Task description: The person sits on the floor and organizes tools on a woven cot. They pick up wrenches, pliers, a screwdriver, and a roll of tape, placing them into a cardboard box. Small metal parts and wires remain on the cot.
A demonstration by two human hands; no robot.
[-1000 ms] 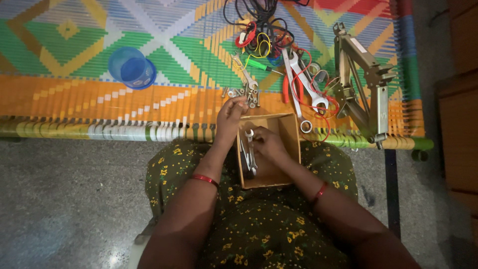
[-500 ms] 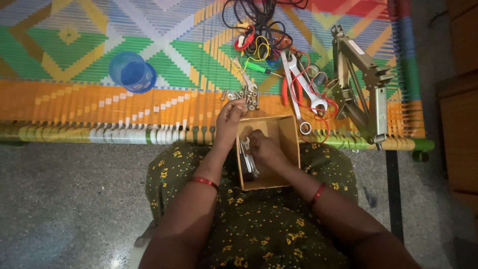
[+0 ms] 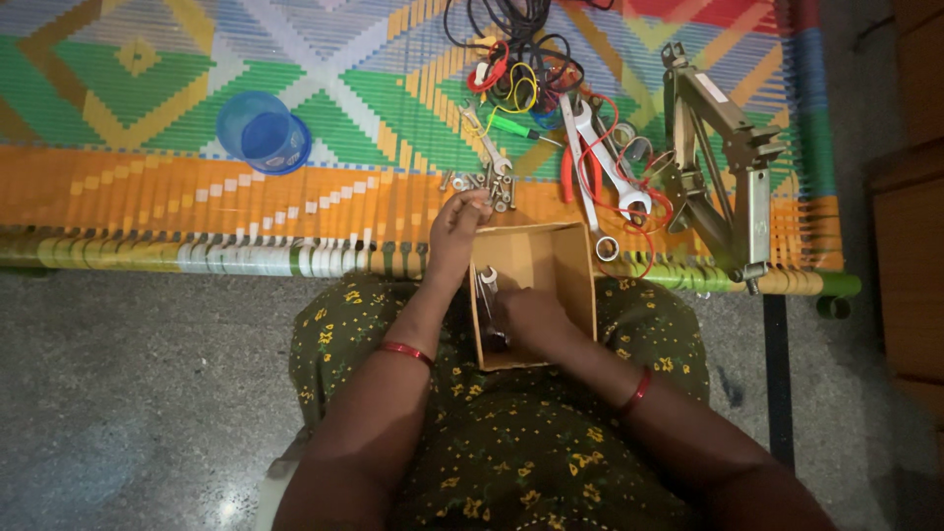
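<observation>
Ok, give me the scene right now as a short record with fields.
left hand: at the far rim of the cardboard box, fingers beside the small metal parts
right hand: inside the box, on the spanners
box: on the person's lap
woven cot: holds blue cup, large spanners, wires, scissor jack

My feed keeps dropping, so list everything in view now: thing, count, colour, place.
open cardboard box: one, brown, on the lap
small steel spanners: several, silver, inside the box
loose nuts and bolts: small pile, silver, on the cot by the left hand
large steel spanners: two, silver, right of the pile
tangled wires: bundle, black, red, yellow, top centre
metal scissor jack: one, grey, far right
plastic cup: one, blue, left
woven cot: one, multicoloured
left hand: at the pile, grip unclear
right hand: in the box, on the spanners
</observation>
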